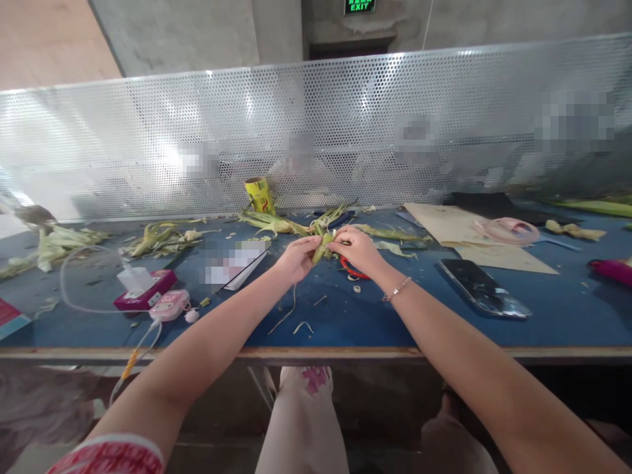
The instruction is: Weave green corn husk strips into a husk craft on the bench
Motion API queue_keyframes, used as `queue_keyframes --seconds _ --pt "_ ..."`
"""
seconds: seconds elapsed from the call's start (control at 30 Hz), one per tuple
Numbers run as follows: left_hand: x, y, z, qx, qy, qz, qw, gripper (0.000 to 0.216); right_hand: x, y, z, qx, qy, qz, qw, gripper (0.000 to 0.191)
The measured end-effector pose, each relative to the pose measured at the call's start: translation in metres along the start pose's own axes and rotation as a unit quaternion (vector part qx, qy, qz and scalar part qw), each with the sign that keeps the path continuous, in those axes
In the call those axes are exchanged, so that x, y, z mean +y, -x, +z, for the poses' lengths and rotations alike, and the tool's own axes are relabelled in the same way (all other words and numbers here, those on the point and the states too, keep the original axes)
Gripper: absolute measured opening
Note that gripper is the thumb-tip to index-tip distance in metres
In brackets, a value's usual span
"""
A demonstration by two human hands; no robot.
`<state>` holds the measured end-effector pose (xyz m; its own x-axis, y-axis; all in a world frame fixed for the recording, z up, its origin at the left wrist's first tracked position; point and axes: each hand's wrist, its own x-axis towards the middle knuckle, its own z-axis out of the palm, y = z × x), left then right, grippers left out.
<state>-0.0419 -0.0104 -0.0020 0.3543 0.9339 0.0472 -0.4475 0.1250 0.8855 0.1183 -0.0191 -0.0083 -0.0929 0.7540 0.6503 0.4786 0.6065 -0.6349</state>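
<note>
My left hand and my right hand meet over the middle of the blue table. Both are closed on a small green woven leaf piece held between them, fingers pinched on its two ends. Long green and pale leaf strips lie just behind the hands. Red-handled scissors lie under my right hand, partly hidden. A bracelet sits on my right wrist.
A black phone lies right of my right arm, with brown paper sheets and a pink tape roll beyond. On the left are a pink charger box, cables and leaf piles. A yellow cup stands by the perforated metal screen.
</note>
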Motion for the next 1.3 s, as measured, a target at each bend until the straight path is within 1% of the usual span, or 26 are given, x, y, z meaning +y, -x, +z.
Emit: queue_keyframes --seconds 0.1,0.33,0.5,0.63,0.7,0.77,0.87,0.93,1.03,1.17,1.3 --pt "0.0 0.0 0.0 0.011 0.001 0.011 1.0 0.008 0.0 0.0 0.0 0.004 -0.007 -0.003 1.0 0.028" --pt "-0.005 -0.001 -0.001 -0.007 -0.016 0.03 0.999 0.018 0.0 -0.001 0.001 0.002 -0.001 -0.013 1.0 0.036" --pt "-0.006 -0.002 -0.001 -0.019 -0.024 0.017 0.999 0.018 0.002 0.0 0.001 -0.002 0.018 -0.012 1.0 0.04" --pt "-0.004 0.0 0.0 -0.02 -0.02 0.005 1.0 0.017 0.0 0.001 0.002 0.003 0.006 -0.009 1.0 0.042" --pt "-0.003 0.001 0.001 -0.024 -0.019 0.008 1.0 0.018 -0.002 0.001 0.004 0.007 -0.032 0.009 0.999 0.041" --pt "-0.003 0.002 0.001 -0.028 -0.016 0.013 0.999 0.018 -0.001 0.001 0.006 0.007 -0.113 0.05 0.992 0.042" --pt "-0.001 0.0 0.001 -0.02 -0.002 0.017 1.0 0.019 0.003 -0.002 0.009 0.027 -0.257 0.112 0.96 0.045" --pt "-0.001 -0.001 0.0 -0.013 0.006 0.017 1.0 0.019 0.007 -0.004 0.011 0.048 -0.301 0.135 0.943 0.045" --pt "-0.001 -0.003 -0.002 -0.008 0.006 0.012 1.0 0.018 0.01 -0.004 0.01 0.036 -0.305 0.149 0.94 0.042" --pt "-0.001 -0.003 -0.002 -0.006 -0.007 0.006 1.0 0.017 0.004 -0.001 0.009 -0.013 -0.301 0.136 0.944 0.036" --pt "0.001 -0.001 0.001 -0.002 -0.001 0.007 1.0 0.015 -0.002 0.001 0.008 -0.037 -0.283 0.122 0.951 0.025"
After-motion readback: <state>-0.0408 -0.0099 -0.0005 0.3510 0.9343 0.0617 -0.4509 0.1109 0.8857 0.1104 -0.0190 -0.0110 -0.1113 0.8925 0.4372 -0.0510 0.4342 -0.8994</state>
